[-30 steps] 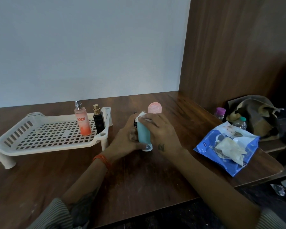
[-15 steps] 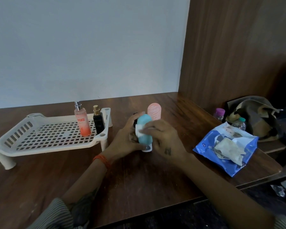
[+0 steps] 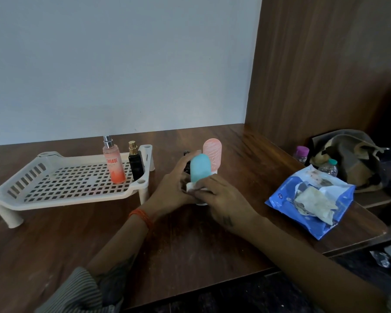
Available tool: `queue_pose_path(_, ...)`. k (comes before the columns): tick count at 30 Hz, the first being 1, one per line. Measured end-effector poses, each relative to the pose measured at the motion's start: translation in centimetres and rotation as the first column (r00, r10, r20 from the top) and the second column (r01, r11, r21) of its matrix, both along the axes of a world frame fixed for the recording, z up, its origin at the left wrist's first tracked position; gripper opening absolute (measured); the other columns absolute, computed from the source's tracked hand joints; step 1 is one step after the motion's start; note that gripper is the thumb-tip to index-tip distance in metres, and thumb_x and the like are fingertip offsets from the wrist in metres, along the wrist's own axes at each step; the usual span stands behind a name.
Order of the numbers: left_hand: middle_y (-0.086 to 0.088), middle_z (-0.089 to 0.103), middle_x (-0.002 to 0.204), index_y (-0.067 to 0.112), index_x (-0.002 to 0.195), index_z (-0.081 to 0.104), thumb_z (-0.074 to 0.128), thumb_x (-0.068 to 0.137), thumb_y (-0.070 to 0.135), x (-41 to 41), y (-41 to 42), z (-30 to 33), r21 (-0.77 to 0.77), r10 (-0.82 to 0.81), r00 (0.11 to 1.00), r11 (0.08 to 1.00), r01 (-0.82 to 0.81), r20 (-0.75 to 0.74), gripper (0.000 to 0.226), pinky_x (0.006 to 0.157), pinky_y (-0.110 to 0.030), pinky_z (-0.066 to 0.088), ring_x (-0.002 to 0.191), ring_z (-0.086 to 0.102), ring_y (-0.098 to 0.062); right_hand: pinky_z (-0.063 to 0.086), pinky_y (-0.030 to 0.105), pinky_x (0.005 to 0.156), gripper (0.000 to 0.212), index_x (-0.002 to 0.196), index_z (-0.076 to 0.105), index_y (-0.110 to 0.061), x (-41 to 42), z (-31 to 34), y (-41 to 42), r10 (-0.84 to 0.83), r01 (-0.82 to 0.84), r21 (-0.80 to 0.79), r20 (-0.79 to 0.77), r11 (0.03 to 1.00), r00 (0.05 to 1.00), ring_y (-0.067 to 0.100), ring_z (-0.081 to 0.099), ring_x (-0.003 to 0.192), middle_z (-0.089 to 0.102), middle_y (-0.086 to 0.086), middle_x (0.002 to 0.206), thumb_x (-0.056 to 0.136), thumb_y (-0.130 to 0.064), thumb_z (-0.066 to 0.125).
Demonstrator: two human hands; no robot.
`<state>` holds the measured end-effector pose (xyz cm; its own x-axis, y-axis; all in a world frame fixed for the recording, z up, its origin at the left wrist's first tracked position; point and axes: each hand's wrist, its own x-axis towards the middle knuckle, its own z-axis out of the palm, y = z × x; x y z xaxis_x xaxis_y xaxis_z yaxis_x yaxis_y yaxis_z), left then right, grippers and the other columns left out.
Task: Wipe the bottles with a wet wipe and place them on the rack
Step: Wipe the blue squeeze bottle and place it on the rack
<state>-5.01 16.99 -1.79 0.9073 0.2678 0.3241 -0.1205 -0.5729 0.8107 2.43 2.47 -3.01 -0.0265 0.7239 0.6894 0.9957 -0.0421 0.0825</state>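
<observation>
A teal bottle (image 3: 199, 166) stands upright on the wooden table (image 3: 190, 240). My left hand (image 3: 172, 188) grips it from the left. My right hand (image 3: 221, 199) presses a white wet wipe (image 3: 191, 185) against the bottle's lower part. Just behind it stands a pink bottle (image 3: 213, 154), and a dark bottle (image 3: 187, 163) is mostly hidden by my left hand. A cream plastic rack (image 3: 54, 184) at the left carries an orange spray bottle (image 3: 113, 163) and a black perfume bottle (image 3: 136, 163).
A blue wet-wipe pack (image 3: 312, 199) with used wipes on it lies at the table's right edge. Beyond it sit a brown bag (image 3: 348, 154) and two small capped bottles (image 3: 301, 153). A wooden panel rises at the right.
My right hand with the wipe has slid down the teal bottle from its top to its lower part, uncovering the rounded top. The left hand keeps its hold.
</observation>
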Motion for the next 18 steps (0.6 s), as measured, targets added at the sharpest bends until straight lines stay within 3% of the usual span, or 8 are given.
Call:
queue_pose_path(2, 0.020, 0.056, 0.117, 0.054, 0.125, 0.030, 0.084, 0.055, 0.035, 0.0, 0.1, -0.4, 0.006, -0.019, 1.000, 1.000, 0.019, 0.005, 0.090, 0.084, -0.014, 0.050, 0.100, 0.062, 0.005, 0.044, 0.023, 0.082, 0.031, 0.098, 0.070, -0.009, 0.5, -0.2, -0.6, -0.004, 0.000, -0.034, -0.120, 0.999, 0.993, 0.016, 0.053, 0.090, 0.066, 0.008, 0.097, 0.070, 0.004, 0.069)
queue_pose_path(5, 0.008, 0.059, 0.118, 0.051, 0.128, 0.032, 0.087, 0.061, 0.011, -0.1, 0.3, -0.6, -0.040, -0.040, 0.999, 0.998, 0.041, 0.013, 0.096, 0.079, -0.020, 0.054, 0.099, 0.066, -0.004, 0.048, 0.021, 0.075, 0.030, 0.094, 0.072, -0.010, 0.9, 0.4, -1.5, -0.018, 0.001, -0.070, -0.238, 0.998, 0.971, 0.017, 0.061, 0.085, 0.067, 0.005, 0.095, 0.068, 0.005, 0.072)
queue_pose_path(8, 0.020, 0.054, 0.122, 0.051, 0.132, 0.028, 0.088, 0.059, 0.009, -0.3, 0.2, -0.3, -0.029, -0.055, 0.998, 0.998, 0.055, 0.007, 0.103, 0.082, -0.020, 0.054, 0.103, 0.063, -0.001, 0.048, 0.014, 0.071, 0.028, 0.089, 0.074, -0.012, 1.8, 1.1, -2.2, 0.014, -0.042, -0.095, -0.279, 0.995, 0.960, 0.014, 0.063, 0.082, 0.068, 0.002, 0.091, 0.069, 0.006, 0.067)
queue_pose_path(11, 0.015, 0.057, 0.120, 0.049, 0.134, 0.027, 0.088, 0.058, 0.007, -0.2, 0.4, -0.3, -0.058, -0.060, 0.998, 0.997, 0.058, -0.031, 0.106, 0.082, -0.025, 0.055, 0.101, 0.064, -0.005, 0.053, 0.025, 0.067, 0.024, 0.081, 0.074, -0.012, 2.9, 2.3, -1.9, -0.051, 0.072, 0.070, -0.263, 0.995, 0.963, 0.017, 0.065, 0.077, 0.070, 0.003, 0.086, 0.069, 0.003, 0.059)
queue_pose_path(14, 0.013, 0.058, 0.121, 0.041, 0.138, 0.025, 0.087, 0.061, 0.011, -0.3, 0.4, -0.3, -0.049, -0.053, 0.997, 0.998, 0.050, -0.052, 0.103, 0.088, -0.023, 0.053, 0.105, 0.062, -0.002, 0.054, 0.028, 0.078, 0.023, 0.092, 0.072, -0.006, 3.0, 3.3, -0.3, -0.046, 0.153, 0.287, -0.348, 0.946, 0.936, 0.021, 0.066, 0.085, 0.070, 0.010, 0.095, 0.082, -0.011, 0.052)
queue_pose_path(18, 0.003, 0.058, 0.128, 0.033, 0.144, 0.021, 0.085, 0.063, 0.008, -0.4, 0.5, -0.4, -0.117, -0.058, 0.997, 0.992, 0.052, -0.051, 0.106, 0.093, -0.036, 0.052, 0.108, 0.063, -0.010, 0.047, 0.028, 0.093, 0.032, 0.107, 0.067, -0.003, 1.8, 1.7, 1.0, -0.050, 0.127, 0.170, -0.398, 0.977, 0.916, 0.025, 0.062, 0.102, 0.065, 0.015, 0.113, 0.081, -0.019, 0.057)
